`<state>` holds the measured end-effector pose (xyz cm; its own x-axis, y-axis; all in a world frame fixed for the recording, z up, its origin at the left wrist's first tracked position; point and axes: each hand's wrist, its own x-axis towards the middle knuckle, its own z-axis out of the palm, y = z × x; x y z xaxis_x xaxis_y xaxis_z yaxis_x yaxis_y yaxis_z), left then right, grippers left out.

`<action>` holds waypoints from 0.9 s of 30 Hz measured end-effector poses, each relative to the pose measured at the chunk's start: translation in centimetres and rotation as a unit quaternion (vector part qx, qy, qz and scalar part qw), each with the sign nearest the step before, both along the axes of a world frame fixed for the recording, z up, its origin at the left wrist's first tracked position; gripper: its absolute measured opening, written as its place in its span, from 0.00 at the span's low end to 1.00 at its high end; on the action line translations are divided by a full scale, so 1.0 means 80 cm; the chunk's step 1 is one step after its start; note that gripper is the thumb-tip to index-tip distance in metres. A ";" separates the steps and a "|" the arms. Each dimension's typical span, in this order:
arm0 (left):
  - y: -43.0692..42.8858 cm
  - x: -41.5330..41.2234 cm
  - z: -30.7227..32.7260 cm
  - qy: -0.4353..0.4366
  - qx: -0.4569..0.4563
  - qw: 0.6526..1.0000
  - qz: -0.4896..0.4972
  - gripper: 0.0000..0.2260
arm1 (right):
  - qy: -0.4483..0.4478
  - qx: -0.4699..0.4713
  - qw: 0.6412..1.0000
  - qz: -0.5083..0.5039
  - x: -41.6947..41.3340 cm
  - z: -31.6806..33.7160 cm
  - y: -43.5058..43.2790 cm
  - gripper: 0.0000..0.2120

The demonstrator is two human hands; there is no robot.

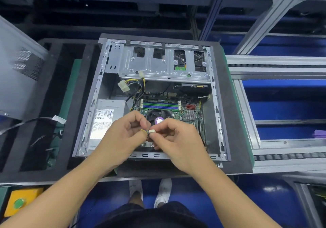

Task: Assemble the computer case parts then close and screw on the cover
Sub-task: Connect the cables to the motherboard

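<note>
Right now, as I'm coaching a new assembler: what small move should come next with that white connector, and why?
Probably lower the white connector toward the motherboard and line it up with its header. The right hand pinches it and the left hand holds its wires above the CPU fan, so it is unplugged.

No legible text; power supply label (104, 120) blurred.

left hand (121, 136), right hand (176, 139), fingers (138, 117) curled
</note>
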<state>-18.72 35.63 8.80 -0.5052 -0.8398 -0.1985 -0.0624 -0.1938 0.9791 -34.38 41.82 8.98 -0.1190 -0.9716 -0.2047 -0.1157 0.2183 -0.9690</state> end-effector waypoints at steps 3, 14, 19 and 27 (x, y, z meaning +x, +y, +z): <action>0.001 0.002 0.002 0.007 0.005 1.000 -0.004 0.12 | 0.003 0.011 1.000 0.007 -0.003 0.003 -0.004 0.13; -0.010 0.011 0.009 0.013 0.048 0.997 -0.051 0.11 | -0.194 0.065 0.974 0.101 -0.037 0.006 -0.006 0.13; -0.015 0.012 0.012 -0.016 0.027 0.999 -0.039 0.09 | -0.196 0.071 0.970 0.124 -0.040 0.002 -0.008 0.13; -0.007 0.005 0.009 0.010 0.011 0.997 -0.080 0.10 | -0.159 0.074 0.966 0.191 -0.045 0.002 -0.007 0.10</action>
<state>-18.35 35.04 9.54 -0.6369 -0.7435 -0.2038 -0.0747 -0.2036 0.9762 -38.01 41.27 9.16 0.3331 -0.8895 -0.3128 0.0822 0.3579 -0.9301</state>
